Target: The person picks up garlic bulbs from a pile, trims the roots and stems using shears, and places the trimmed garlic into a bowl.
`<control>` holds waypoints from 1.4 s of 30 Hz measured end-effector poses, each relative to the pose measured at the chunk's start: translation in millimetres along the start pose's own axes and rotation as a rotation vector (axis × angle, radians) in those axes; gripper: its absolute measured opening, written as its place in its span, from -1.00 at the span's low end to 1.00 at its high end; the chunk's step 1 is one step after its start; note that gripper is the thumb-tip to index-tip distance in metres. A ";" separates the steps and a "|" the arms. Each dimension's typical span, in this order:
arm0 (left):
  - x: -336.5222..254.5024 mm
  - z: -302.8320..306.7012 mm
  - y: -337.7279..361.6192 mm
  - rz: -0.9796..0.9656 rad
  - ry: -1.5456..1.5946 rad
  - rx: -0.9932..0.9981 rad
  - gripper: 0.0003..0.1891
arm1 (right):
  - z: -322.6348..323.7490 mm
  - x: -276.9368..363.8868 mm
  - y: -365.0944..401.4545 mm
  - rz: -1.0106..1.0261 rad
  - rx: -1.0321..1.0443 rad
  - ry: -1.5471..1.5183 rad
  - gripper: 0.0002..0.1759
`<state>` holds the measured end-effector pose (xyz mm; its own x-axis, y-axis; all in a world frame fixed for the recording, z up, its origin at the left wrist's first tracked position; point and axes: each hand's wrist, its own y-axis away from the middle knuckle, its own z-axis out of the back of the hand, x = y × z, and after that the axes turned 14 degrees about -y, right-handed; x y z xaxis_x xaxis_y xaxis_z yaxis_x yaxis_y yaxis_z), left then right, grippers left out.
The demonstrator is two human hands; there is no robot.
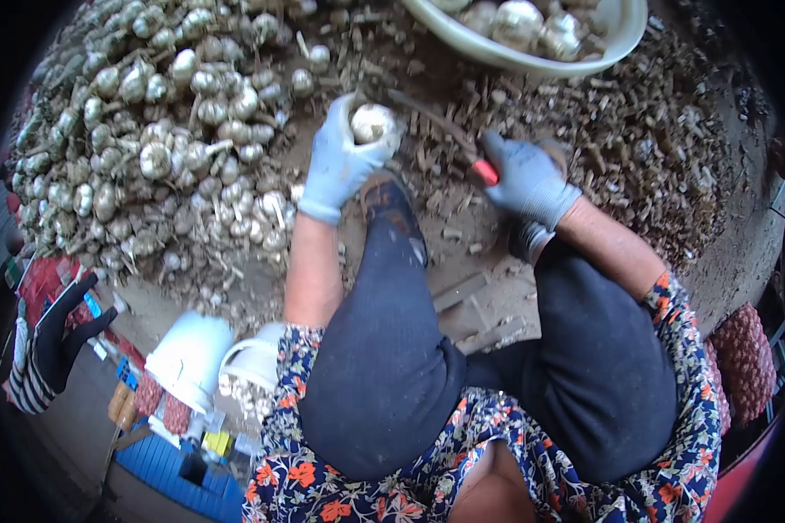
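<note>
My left hand [338, 166], in a grey-blue work glove, is closed around a pale garlic bulb [373, 124]. In my right hand [529, 180], gloved the same way, is a knife [449, 129] with a red handle. Its long, thin, dark blade points up and left toward the bulb, with a gap between them. Both hands are above the ground in front of my knees, the left one over my shoe [385, 205]. The fingers around the handle are partly hidden from view.
A heap of garlic bulbs [154, 161] with stems spreads on the left. Cut stems [645, 166] cover the ground on the right. A pale basin [497, 54] holding bulbs stands ahead. Behind left are a white bucket [187, 353] and another person [48, 344]; a red mesh sack [747, 362] lies right.
</note>
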<state>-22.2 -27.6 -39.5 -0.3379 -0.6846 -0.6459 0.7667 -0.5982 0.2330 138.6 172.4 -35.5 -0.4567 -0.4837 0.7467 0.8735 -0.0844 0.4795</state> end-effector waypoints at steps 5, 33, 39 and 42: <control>-82.9 16.0 -44.7 -0.204 0.578 -0.322 -0.51 | 0.0 2.7 -0.4 -0.130 0.089 -0.075 -0.61; 27.6 1.9 -28.7 0.384 -0.022 -0.041 -0.56 | -27.4 26.2 -35.6 -0.097 0.016 0.050 -0.47; 19.9 0.9 -17.7 0.464 0.115 -0.001 -0.58 | -25.3 19.0 -43.8 -0.073 0.042 -0.019 -0.60; 62.0 -8.0 -9.0 0.342 0.442 -0.116 -0.55 | -21.5 4.3 -37.3 -0.035 0.092 -0.105 -0.64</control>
<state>-45.7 -61.3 -87.5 0.1817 -0.5767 -0.7965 0.8558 -0.3062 0.4169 107.7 154.8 -60.1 -0.5058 -0.3880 0.7705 0.8397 -0.0168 0.5428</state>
